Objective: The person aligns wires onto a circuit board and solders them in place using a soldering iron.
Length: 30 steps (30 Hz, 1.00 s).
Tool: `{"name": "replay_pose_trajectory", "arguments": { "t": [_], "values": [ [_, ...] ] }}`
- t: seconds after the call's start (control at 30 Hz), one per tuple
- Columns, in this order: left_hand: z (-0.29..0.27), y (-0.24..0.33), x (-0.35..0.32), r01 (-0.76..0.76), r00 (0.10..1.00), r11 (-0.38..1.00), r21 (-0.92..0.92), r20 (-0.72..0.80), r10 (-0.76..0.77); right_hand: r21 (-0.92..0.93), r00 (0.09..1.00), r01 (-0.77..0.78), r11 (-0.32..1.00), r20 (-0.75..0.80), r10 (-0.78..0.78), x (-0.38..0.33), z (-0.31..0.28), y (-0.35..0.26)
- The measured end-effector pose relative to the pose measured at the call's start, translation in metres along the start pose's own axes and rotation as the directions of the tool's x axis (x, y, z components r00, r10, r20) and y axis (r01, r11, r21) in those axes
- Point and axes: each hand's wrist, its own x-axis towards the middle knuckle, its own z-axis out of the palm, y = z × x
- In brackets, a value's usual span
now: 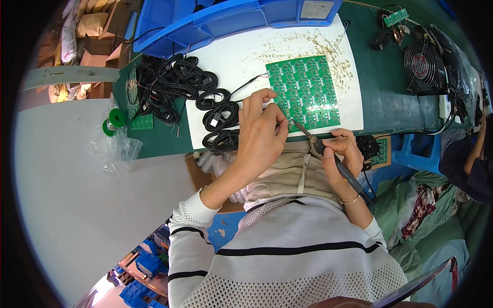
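The green circuit-board panel (304,92) is probably light, stiff and crackable, best held by its edges. It lies at two o'clock from your left hand (261,128), curled, its pinch unclear, and eleven from your right hand (345,154), gripping the soldering iron (349,177).

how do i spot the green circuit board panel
Find the white mat in front of the blue bin. On its right half lies the circuit board panel, near the soldering iron. It is flat, green and squarish, unlike the coiled black cables.
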Motion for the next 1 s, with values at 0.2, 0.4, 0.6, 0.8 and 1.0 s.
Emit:
{"name": "replay_pose_trajectory", "arguments": {
  "t": [0.2,0.4,0.6,0.8,1.0],
  "values": [
    [0.001,0.0,0.001,0.006,1.0,1.0,0.003,-0.008,-0.006,-0.012,1.0,-0.005,1.0,0.004,0.005,0.0,-0.001,0.0],
    [0.002,0.001,0.001,0.011,1.0,1.0,0.006,-0.018,-0.011,-0.078,0.993,0.111,0.991,0.056,-0.107,0.006,-0.005,0.0],
    [0.002,0.002,0.0,0.007,1.0,1.0,0.015,-0.018,-0.007,-0.132,0.953,0.277,0.952,0.167,-0.254,0.014,-0.01,0.0],
    [0.002,0.001,0.0,-0.001,1.0,1.0,0.027,-0.016,0.001,-0.098,0.97,0.237,0.967,0.08,-0.229,0.011,-0.009,-0.001],
    [0.001,0.001,0.001,-0.006,1.0,1.0,0.031,-0.012,0.007,-0.096,0.982,0.188,0.977,-0.013,-0.19,0.011,-0.012,0.004]
  ]
}}
